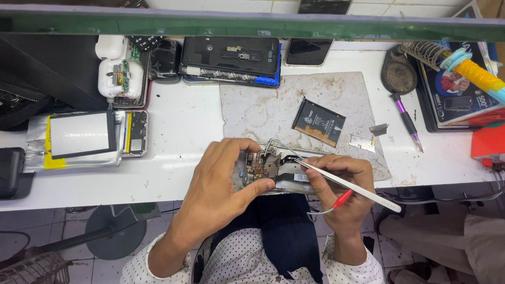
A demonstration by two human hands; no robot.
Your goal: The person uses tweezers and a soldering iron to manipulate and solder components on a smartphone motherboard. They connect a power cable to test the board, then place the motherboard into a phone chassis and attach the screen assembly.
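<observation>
The opened phone [271,171], back cover off and circuit board showing, sits at the near edge of the table [184,131], half over the lower edge of a stained grey work mat [273,105]. The left hand [221,184] has its fingers [236,147] curled over the far side of the phone and the thumb pressed on the near side, clamping it so the board seems held steady and tilted toward the person. The right hand [342,189] grips white tweezers [342,181] like a pen, fingers closed on them, the fine tips resting on the board's upper part; a thin lead with a red clip [342,199] passes through the same hand. Holding the phone close to the body likely keeps both wrists braced at the table's edge.

Further out on the mat lie a black flat battery [319,122] and two small metal shields [368,137], seemingly set aside within reach. Toward the right edge lie a purple-tipped screwdriver [407,122] and a coiled soldering-iron stand [426,52]. Along the far edge rest other dismantled phones [231,58]; near the left edge lie a silver pouch battery [79,139] and a white earbud case [118,71]
</observation>
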